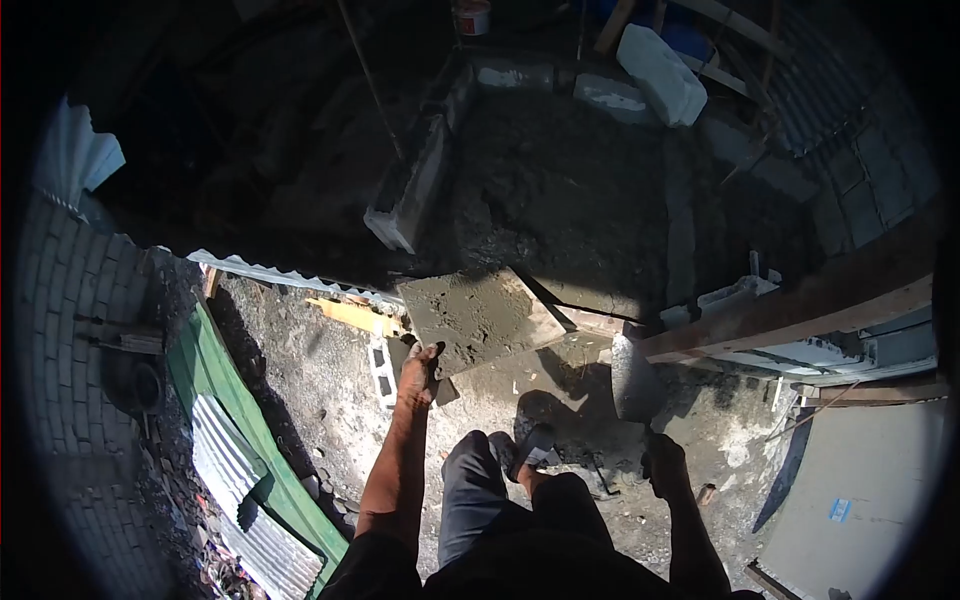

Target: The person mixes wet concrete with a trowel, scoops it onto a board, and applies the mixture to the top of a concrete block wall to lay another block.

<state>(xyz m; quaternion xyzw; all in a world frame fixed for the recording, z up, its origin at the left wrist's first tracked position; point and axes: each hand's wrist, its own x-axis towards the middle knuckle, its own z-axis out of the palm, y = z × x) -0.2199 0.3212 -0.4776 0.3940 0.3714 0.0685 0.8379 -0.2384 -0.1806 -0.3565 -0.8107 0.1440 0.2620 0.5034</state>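
My left hand [420, 372] is closed on the near left edge of a square board [480, 318], which carries wet grey mortar. In my right hand [664, 466] is the handle of a trowel [632, 380]; its broad blade points up and away from me, to the right of the board and apart from it. Past the board lies a shaded floor area [560, 190] of dark, rough, wet-looking material, bordered by low block walls [408, 200].
A hollow block [382, 372] lies left of the board. Green sheeting [235, 390] and corrugated metal [225, 455] are at the lower left. A wooden beam [800, 312] crosses the right side. A white slab [662, 75] leans at the back, near a bucket [472, 18].
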